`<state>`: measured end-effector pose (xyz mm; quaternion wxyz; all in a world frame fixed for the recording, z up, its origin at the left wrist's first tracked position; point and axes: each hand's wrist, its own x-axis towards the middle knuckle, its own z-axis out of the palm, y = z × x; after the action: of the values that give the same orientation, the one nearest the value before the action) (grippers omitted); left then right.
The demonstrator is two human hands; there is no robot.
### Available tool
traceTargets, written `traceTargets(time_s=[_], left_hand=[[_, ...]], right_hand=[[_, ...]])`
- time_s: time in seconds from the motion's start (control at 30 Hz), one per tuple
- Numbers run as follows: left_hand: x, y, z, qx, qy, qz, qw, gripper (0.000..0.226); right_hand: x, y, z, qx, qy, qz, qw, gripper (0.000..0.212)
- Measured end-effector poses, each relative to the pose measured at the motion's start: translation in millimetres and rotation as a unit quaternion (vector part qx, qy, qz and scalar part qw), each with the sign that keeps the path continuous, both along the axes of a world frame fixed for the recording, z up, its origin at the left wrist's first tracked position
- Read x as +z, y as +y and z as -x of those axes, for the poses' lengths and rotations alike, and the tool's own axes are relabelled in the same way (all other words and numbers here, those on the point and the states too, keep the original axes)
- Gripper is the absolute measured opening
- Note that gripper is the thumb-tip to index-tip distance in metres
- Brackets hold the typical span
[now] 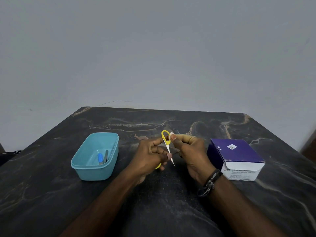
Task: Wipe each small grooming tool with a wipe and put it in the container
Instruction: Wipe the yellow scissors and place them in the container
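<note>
Small yellow-handled scissors [167, 145] held above table centre, left hand [150, 156] pinching the handles, right hand [186, 147] pinching a wipe [171, 135] at them; light, stiff, sharp-tipped, so grip handles

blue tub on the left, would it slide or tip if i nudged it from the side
The tub would probably slide rather than tip: it sits low and wide on the smooth table. It looks like thin plastic holding only two small tools, so likely light. Those tools may rattle and shift inside.
</note>
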<state>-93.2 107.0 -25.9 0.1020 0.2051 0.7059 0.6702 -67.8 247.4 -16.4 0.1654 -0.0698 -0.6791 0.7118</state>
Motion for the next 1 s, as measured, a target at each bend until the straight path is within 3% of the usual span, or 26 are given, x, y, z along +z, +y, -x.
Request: traceTargets(time_s=[0.17,0.5,1.0], left_hand=[[3.9,-1.8,1.1,0.007,-0.003,-0.021,1.0,0.049],[-6.5,4.7,-3.8,-0.07,0.007,0.046,0.996,0.055],[-6.8,3.2,1.3,-0.018,0.02,0.017,0.999,0.051]], right_hand=[[-4.8,-5.7,-0.4,0.041,-0.023,-0.035,0.998,0.014],[9.6,4.4,-4.3,-0.016,0.027,-0.006,0.999,0.023],[7.5,0.4,-2.8,-0.016,-0.002,-0.036,0.999,0.009]])
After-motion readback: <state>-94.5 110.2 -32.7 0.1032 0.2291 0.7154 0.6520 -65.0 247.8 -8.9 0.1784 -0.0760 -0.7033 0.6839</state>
